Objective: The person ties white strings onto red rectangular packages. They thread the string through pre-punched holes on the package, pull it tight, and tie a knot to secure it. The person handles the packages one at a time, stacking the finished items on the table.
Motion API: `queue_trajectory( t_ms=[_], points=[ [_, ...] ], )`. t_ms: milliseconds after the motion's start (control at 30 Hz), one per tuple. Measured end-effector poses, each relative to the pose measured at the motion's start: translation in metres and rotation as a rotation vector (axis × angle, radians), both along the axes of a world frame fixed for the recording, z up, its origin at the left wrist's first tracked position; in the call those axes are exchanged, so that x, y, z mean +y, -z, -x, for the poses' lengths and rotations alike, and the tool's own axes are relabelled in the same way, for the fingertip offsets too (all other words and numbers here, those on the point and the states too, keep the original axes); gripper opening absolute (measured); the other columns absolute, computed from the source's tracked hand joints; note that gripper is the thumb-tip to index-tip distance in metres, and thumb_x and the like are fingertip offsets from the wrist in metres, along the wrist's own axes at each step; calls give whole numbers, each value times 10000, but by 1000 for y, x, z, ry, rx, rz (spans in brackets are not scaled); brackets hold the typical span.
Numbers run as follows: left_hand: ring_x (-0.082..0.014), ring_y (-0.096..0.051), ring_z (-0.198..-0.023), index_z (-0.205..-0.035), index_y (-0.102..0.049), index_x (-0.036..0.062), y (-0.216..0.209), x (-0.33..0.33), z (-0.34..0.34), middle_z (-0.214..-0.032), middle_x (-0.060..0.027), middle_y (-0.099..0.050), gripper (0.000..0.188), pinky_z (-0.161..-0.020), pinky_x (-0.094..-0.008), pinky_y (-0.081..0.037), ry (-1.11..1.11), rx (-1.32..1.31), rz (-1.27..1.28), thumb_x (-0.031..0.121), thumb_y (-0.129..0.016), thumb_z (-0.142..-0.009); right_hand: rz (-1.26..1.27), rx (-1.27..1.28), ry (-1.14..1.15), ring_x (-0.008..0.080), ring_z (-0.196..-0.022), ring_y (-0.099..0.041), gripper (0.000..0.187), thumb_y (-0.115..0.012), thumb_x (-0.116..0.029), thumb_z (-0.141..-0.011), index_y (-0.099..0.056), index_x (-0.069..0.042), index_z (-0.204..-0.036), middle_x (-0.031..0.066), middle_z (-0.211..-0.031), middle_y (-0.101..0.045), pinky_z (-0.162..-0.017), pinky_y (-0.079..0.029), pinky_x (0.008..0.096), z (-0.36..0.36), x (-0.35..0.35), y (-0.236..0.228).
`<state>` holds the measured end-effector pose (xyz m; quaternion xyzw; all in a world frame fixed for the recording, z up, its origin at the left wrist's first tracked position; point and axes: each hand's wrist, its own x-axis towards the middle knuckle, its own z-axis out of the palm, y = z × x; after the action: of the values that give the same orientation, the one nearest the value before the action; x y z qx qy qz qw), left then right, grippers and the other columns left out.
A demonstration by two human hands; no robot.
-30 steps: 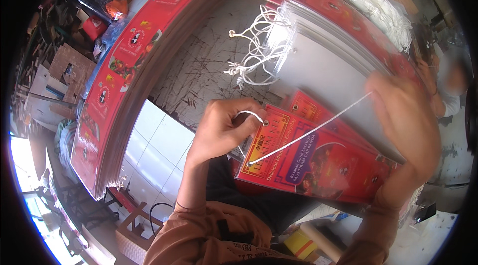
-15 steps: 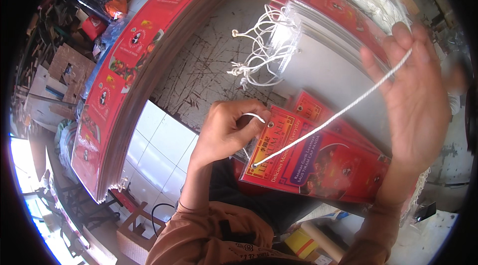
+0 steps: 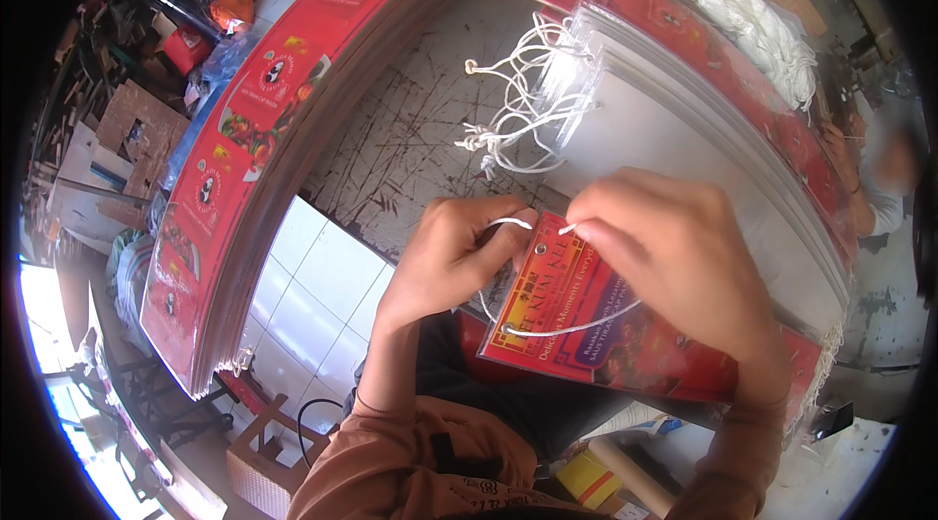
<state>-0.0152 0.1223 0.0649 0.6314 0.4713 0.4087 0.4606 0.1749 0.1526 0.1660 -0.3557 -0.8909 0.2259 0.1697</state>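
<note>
A stack of red printed cards (image 3: 262, 95) runs along the left, beside white tiles (image 3: 313, 271). The left hand (image 3: 454, 251) pinches white cord (image 3: 576, 331) at the edge of a red card (image 3: 611, 359) above the lap. Knotted loops (image 3: 508, 134) trail from a grey-backed stack (image 3: 674, 119). The right hand (image 3: 674, 256), pinching the cord's end, blocks part of the card; beyond lies a white hank (image 3: 747, 26).

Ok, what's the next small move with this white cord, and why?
Probably guide the cord tip in the right hand into the upper eyelet of the red card: that eyelet looks bare and close by, the white cord already runs through the lower eyelet, and the left hand pinches another part of it.
</note>
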Motion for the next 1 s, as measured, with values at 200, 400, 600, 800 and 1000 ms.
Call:
queue_trajectory(
  t_ms=[200, 400, 600, 800, 1000],
  points=[
    [-104, -564, -591, -960, -656, -10, -1, 1, 5, -648, -62, -637, 209, -572, -280, -438, 46, -193, 167, 70, -485, -869, -177, -119, -165, 248, -782, -586, 95, -588, -4, -735, -535, -1, -814, 97, -821, -501, -626, -513, 342, 3, -3, 11],
    [-98, -572, -616, -1004, -653, 5, 11, 2, 7, -673, -58, -646, 232, -581, -269, -441, 92, -211, -12, 36, -495, -837, -235, -175, -189, 219, -814, -573, 127, -605, -35, -726, -557, -14, -842, 82, -817, -471, -669, -511, 314, 7, -7, 12],
    [-105, -606, -667, -1015, -645, 6, 4, 1, 7, -724, -90, -652, 221, -637, -276, -471, 98, -170, -57, 16, -538, -821, -462, -194, -260, 183, -795, -552, 146, -629, -58, -709, -585, 4, -834, 62, -821, -482, -663, -494, 275, 11, -10, 16],
    [-138, -628, -720, -1026, -635, -2, 5, 1, 6, -797, -121, -661, 215, -667, -290, -485, 83, -177, -77, 25, -570, -823, -598, -316, -236, 156, -785, -539, 140, -636, -85, -710, -590, -15, -821, 44, -794, -471, -632, -457, 265, 13, -17, 17],
    [-155, -630, -702, -1020, -628, -5, 7, 1, 7, -764, -113, -654, 200, -672, -293, -484, 86, -165, -129, 39, -553, -840, -656, -426, -177, 125, -755, -516, 99, -630, -116, -720, -570, -76, -788, 4, -745, -440, -618, -430, 262, 17, -20, 30]
  ],
)
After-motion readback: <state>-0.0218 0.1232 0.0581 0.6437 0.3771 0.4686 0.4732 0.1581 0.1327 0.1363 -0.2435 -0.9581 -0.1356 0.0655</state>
